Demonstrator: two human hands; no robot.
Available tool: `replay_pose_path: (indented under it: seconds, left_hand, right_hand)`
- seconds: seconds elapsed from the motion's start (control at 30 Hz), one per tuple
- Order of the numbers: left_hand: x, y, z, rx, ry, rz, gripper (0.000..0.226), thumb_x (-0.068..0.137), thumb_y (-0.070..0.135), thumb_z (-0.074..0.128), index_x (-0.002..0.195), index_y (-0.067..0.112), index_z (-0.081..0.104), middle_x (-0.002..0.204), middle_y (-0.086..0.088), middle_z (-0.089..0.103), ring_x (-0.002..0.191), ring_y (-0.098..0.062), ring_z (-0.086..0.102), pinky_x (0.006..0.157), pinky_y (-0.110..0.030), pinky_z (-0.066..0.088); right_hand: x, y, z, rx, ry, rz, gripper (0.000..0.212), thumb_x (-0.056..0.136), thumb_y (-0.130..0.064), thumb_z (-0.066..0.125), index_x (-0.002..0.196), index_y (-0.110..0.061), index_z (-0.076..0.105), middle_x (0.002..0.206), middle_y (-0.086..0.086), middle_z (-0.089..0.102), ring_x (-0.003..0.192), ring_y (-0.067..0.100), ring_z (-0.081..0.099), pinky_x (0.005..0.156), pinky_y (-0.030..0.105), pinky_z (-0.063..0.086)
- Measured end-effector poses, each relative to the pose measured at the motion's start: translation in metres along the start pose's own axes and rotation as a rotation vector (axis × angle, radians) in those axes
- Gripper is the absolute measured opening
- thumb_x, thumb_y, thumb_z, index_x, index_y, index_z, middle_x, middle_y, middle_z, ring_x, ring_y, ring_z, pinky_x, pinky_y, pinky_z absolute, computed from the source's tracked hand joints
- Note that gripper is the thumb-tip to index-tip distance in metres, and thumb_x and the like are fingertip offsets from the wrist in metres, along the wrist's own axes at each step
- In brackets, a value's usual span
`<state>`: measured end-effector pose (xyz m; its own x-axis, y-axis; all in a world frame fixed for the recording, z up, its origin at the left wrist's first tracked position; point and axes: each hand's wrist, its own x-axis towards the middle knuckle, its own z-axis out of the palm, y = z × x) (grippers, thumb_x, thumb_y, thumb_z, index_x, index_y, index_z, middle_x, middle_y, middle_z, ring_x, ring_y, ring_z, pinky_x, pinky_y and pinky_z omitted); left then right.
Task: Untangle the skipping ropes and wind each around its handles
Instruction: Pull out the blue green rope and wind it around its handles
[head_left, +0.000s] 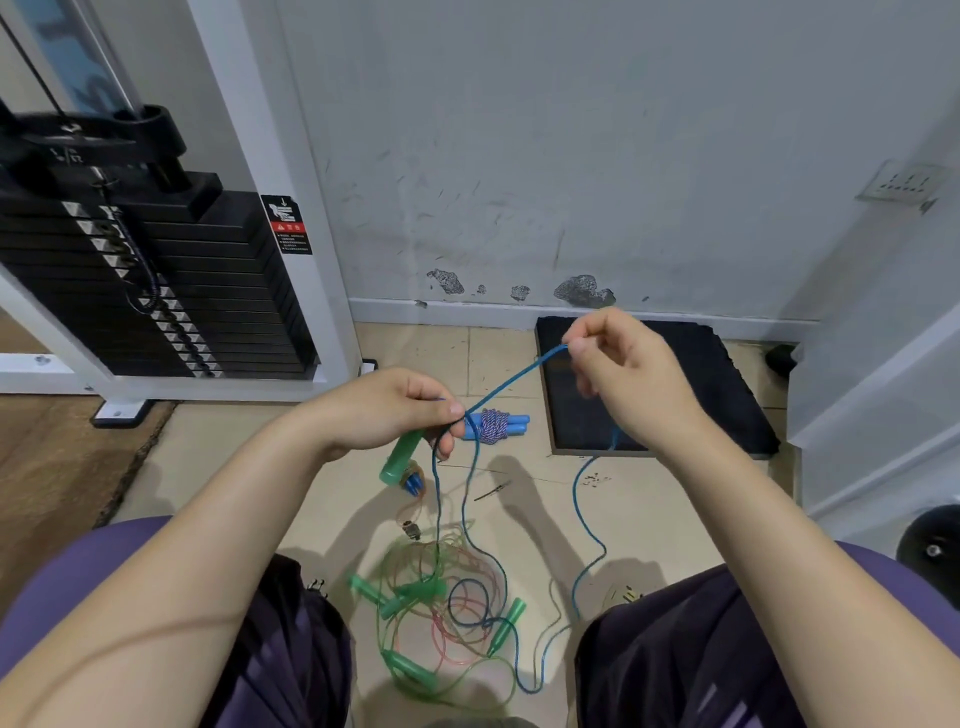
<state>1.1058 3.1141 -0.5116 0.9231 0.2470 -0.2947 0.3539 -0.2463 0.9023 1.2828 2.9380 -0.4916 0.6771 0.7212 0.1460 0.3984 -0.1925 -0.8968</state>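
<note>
A seated person's left hand (395, 410) grips a translucent green plastic skipping-rope handle (401, 457) and pinches a thin blue cord (511, 376), which stretches taut up to the right hand (631, 376), pinched there between thumb and forefinger. On the beige tiled floor (649, 509) between the knees lies a tangle of green, red and blue ropes (452, 608), with a wound blue-handled rope (496, 427) beside a black foam mat (675, 395).
</note>
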Motion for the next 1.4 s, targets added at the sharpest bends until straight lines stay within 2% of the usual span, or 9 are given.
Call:
replay_pose_path:
  seconds: [0.1,0.23,0.4,0.57,0.77,0.87,1.13,1.27,1.4]
  left_hand:
    - [0.003,0.006,0.009,-0.092,0.064,0.051,0.023,0.100,0.019,0.053,0.086,0.005,0.064,0.063,-0.003,0.057,0.057,-0.016,0.055,0.061,-0.023,0.047]
    - [0.007,0.012,0.023,-0.194,0.087,0.125,0.022,0.099,0.022,0.054,0.090,0.006,0.067,0.061,-0.001,0.053,0.051,-0.014,0.046,0.061,-0.028,0.044]
    - [0.007,0.013,0.018,-0.161,0.045,0.072,0.025,0.100,0.019,0.053,0.098,0.001,0.070,0.068,-0.004,0.064,0.059,-0.015,0.056,0.059,-0.018,0.046]
    - [0.004,-0.001,0.005,0.156,-0.091,-0.066,0.029,0.102,0.022,0.051,0.090,0.004,0.071,0.081,-0.015,0.072,0.081,-0.021,0.063,0.082,-0.039,0.046]
    - [0.002,0.013,0.013,-0.121,0.012,0.050,0.027,0.101,0.023,0.050,0.081,0.010,0.063,0.050,-0.001,0.043,0.041,-0.016,0.038,0.057,-0.031,0.040]
    - [0.001,0.019,0.021,-0.221,0.012,0.104,0.025,0.100,0.023,0.050,0.087,0.010,0.066,0.050,-0.003,0.042,0.037,-0.012,0.030,0.046,-0.025,0.031]
    - [-0.005,0.013,-0.002,-0.036,0.028,0.006,0.027,0.101,0.019,0.050,0.090,0.005,0.069,0.060,-0.005,0.059,0.055,-0.018,0.055,0.057,-0.019,0.044]
    - [-0.004,0.013,0.005,-0.079,0.050,0.036,0.026,0.101,0.022,0.051,0.088,0.007,0.067,0.052,-0.003,0.042,0.043,-0.018,0.037,0.049,-0.026,0.037]
    - [0.000,0.017,0.022,-0.152,0.002,0.088,0.024,0.101,0.023,0.051,0.091,0.007,0.066,0.049,-0.001,0.044,0.038,-0.014,0.032,0.045,-0.024,0.032]
  right_hand:
    - [-0.007,-0.007,0.008,0.184,-0.207,0.047,0.016,0.090,-0.003,0.061,0.097,-0.015,0.055,0.075,0.007,0.062,0.059,0.018,0.053,0.066,0.034,0.045]
    - [-0.016,-0.007,0.024,0.102,-0.402,-0.006,0.032,0.082,-0.011,0.077,0.102,-0.020,0.054,0.069,-0.001,0.057,0.053,0.007,0.046,0.052,0.019,0.038]
    - [-0.008,-0.003,0.019,-0.210,-0.237,-0.096,0.013,0.080,-0.023,0.078,0.082,-0.026,0.065,0.051,-0.006,0.044,0.050,0.009,0.039,0.054,0.028,0.036]
    - [0.001,0.001,0.001,-0.250,-0.023,-0.074,0.012,0.089,-0.020,0.067,0.080,-0.027,0.068,0.071,0.015,0.060,0.059,0.011,0.042,0.060,0.026,0.038]
    - [-0.010,-0.009,0.009,0.159,-0.328,0.028,0.024,0.085,-0.008,0.072,0.097,-0.016,0.053,0.071,0.004,0.057,0.053,0.017,0.051,0.054,0.027,0.045]
    - [-0.016,-0.008,0.020,0.079,-0.429,-0.010,0.033,0.079,-0.017,0.080,0.100,-0.023,0.055,0.065,0.001,0.052,0.051,0.008,0.044,0.051,0.021,0.039]
    - [0.003,0.002,0.000,0.102,0.009,-0.041,0.015,0.087,-0.017,0.071,0.082,-0.019,0.057,0.063,0.007,0.041,0.052,0.014,0.033,0.054,0.026,0.029]
    - [-0.003,0.000,0.003,0.163,-0.185,-0.028,0.024,0.082,-0.010,0.076,0.092,-0.020,0.058,0.072,0.007,0.056,0.055,0.017,0.047,0.058,0.031,0.042]
    - [-0.016,-0.003,0.026,0.070,-0.417,-0.053,0.028,0.078,-0.017,0.081,0.091,-0.026,0.059,0.065,-0.007,0.054,0.056,0.012,0.043,0.054,0.026,0.037]
